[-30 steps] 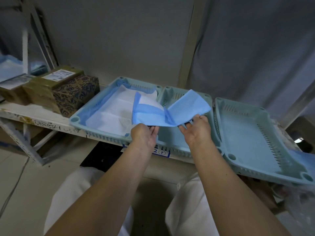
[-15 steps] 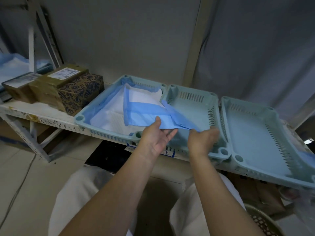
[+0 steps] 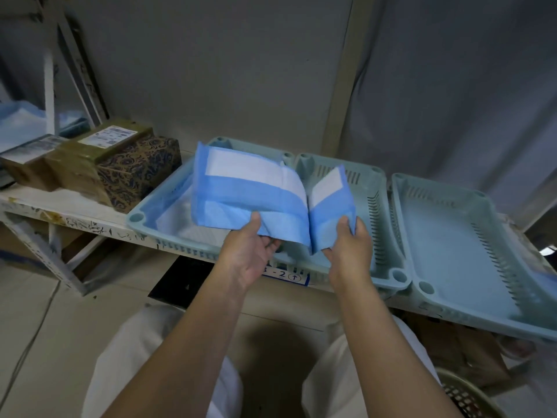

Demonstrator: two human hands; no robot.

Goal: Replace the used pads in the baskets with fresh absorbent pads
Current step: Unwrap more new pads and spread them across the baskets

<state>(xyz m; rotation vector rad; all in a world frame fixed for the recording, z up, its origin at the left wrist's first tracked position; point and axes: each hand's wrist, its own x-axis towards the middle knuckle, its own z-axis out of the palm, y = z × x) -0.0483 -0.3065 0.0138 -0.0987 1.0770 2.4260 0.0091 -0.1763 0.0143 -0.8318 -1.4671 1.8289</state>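
Pad (image 3: 250, 197) now lifted and opening up; left hand (image 3: 250, 254) and right hand (image 3: 346, 236) each pinch a half above the middle basket (image 3: 376, 236), unfolding before laying.

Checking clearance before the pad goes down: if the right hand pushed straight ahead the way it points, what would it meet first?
Probably the middle basket: the right hand, gripping the blue pad, points over its near rim toward its slotted back wall. Depth is unclear.

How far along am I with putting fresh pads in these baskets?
Done: the left basket already has a pad lying in it. In hand: your left hand and right hand hold a folded blue pad above the shelf, not yet spread. Left: the middle basket and right basket show bare floors.
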